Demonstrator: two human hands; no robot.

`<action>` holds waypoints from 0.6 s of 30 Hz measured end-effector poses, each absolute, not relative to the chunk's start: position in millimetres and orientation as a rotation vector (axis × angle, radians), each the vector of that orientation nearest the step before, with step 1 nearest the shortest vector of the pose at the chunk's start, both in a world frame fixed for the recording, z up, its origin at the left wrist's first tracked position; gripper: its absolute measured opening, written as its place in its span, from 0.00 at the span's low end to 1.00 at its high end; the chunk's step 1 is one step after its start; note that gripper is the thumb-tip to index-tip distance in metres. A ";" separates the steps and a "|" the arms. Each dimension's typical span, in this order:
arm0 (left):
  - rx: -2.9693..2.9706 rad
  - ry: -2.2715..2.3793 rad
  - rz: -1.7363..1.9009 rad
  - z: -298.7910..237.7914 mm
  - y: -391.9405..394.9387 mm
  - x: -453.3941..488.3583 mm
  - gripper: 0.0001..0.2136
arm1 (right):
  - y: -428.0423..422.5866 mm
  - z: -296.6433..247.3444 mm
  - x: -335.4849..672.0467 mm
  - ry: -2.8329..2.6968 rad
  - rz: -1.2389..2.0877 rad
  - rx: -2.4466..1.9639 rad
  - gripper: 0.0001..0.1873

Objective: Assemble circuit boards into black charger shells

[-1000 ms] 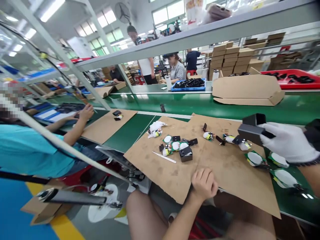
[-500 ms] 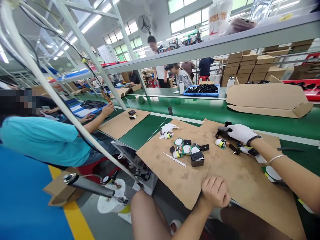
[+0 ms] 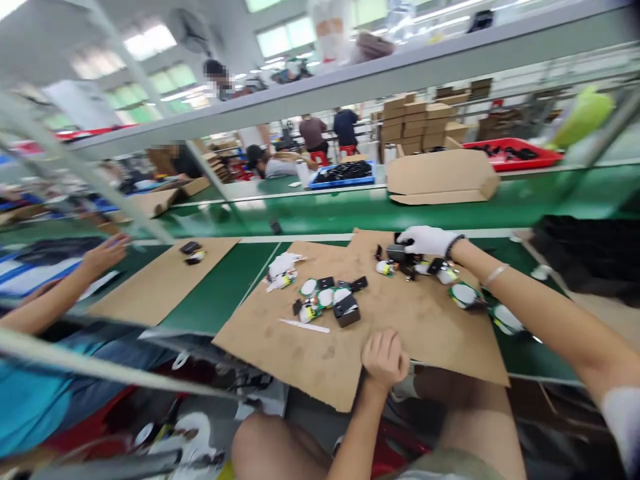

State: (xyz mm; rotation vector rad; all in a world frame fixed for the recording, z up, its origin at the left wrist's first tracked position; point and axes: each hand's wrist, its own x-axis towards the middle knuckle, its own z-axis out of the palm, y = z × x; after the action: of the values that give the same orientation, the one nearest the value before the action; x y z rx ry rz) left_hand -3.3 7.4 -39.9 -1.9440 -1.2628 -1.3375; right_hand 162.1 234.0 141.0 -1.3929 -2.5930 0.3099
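Observation:
My left hand, bare and curled into a fist, rests at the near edge of the cardboard sheet. I see nothing in it. At the sheet's far side, my right hand in a white glove is closed on a black plastic case. Loose parts lie around that hand, among them a small circuit board with yellow tape and a green board with a white round pad. Mid-sheet is a cluster of similar boards beside an open black case. White tweezers lie to their left.
A co-worker's hand is at the left, near another cardboard sheet. Beyond the green bench stand a blue tray of black parts, a cardboard box and a red tray. A shelf crosses overhead.
The view has swung to the right, bringing dark material at the right into sight. My gloved hand stays at the black case; my left fist stays at the sheet's edge.

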 end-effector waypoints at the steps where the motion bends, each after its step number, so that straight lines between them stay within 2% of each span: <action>1: -1.957 -1.257 -1.349 -39.9 7.3 -4.6 0.11 | 233.6 141.3 164.7 -2.583 0.308 -1.402 0.15; 4: -1.969 -1.261 -1.314 -38.9 5.2 -8.1 0.11 | 224.4 143.1 172.9 -2.545 0.291 -1.416 0.19; 11: -1.970 -1.093 -1.196 -33.2 6.2 -25.1 0.12 | 144.6 160.8 231.3 -2.417 0.237 -1.483 0.20; 13: -1.984 -1.023 -1.187 -32.7 9.5 -28.6 0.13 | 112.6 169.9 273.8 -2.313 0.215 -1.620 0.18; 16: -2.005 -1.043 -1.193 -32.1 8.6 -29.5 0.14 | 62.5 183.5 362.0 -1.969 0.158 -2.040 0.16; 18: -2.012 -1.094 -1.209 -30.9 5.9 -28.3 0.15 | 33.9 188.2 427.2 -1.715 0.057 -2.361 0.18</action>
State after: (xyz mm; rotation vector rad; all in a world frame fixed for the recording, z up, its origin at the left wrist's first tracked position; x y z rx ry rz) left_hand -28.3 5.9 -30.9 -2.0122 -1.0939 -1.2091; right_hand 427.2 33.9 188.2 -2.3606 -1.7152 0.0575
